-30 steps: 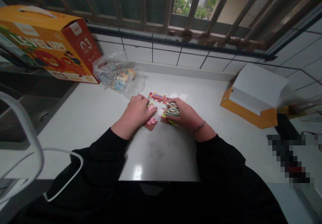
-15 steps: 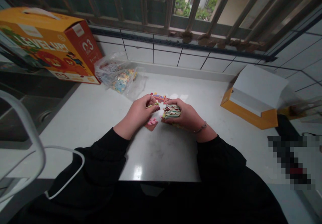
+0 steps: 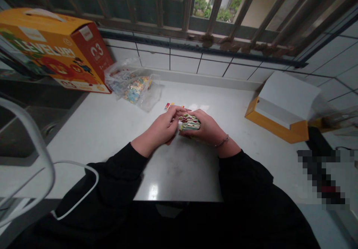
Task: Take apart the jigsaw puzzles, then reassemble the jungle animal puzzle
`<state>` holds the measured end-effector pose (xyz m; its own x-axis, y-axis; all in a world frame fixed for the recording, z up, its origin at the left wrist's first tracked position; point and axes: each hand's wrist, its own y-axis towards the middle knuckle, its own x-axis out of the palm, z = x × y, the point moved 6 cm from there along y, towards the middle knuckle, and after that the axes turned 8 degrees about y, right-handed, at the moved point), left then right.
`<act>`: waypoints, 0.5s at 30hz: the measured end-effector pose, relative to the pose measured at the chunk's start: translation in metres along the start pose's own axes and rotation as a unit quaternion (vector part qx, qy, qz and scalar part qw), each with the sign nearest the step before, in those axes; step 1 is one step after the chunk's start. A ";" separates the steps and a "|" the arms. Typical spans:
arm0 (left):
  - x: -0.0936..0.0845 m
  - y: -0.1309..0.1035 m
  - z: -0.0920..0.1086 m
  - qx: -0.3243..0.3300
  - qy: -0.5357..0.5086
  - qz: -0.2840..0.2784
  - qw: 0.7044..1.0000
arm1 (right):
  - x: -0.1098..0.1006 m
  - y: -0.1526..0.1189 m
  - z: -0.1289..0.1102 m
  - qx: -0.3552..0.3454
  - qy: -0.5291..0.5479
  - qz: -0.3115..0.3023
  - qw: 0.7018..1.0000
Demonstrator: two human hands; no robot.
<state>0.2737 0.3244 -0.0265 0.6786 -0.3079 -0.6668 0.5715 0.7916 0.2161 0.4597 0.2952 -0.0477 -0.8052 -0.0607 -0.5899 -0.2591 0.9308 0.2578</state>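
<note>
My right hand (image 3: 207, 125) is wrapped round a thick stack of puzzle pieces (image 3: 190, 122), whose pale and coloured edges face left. Against the left side of that stack, my left hand (image 3: 167, 125) is closed, its fingers bent over the pieces. Its palm and thumb hide part of what it grips. Just beyond the fingers, a few colourful loose puzzle pieces (image 3: 167, 106) lie on the white counter (image 3: 179, 163). A bit of reddish card shows under the left hand.
At the back left, a clear plastic bag (image 3: 138, 88) of puzzle pieces lies near an orange box (image 3: 56, 51) marked LEVEL UP!. An opened orange-and-white box (image 3: 279, 111) stands on the right. A white cable (image 3: 44, 155) loops over the left side, near a dark sink (image 3: 25, 133).
My left hand has moved right, from over the loose pieces to the stack, bringing the piece it held against it. My right hand has stayed in place round the stack.
</note>
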 end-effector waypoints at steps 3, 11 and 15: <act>-0.011 0.000 -0.005 0.062 0.078 -0.012 0.995 | -0.012 -0.003 0.001 0.003 -0.014 0.057 0.998; -0.021 -0.006 -0.047 0.072 0.138 -0.204 0.966 | -0.004 -0.002 0.005 0.027 -0.030 0.010 0.999; -0.022 -0.006 -0.043 0.045 0.106 -0.226 0.967 | -0.008 -0.002 0.004 0.035 -0.030 0.038 0.998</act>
<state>0.2356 0.3489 -0.0438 0.2457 -0.4881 -0.8375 0.8319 0.5497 -0.0763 0.4687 0.2950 -0.0469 -0.7876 0.0311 -0.6154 -0.1588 0.9548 0.2514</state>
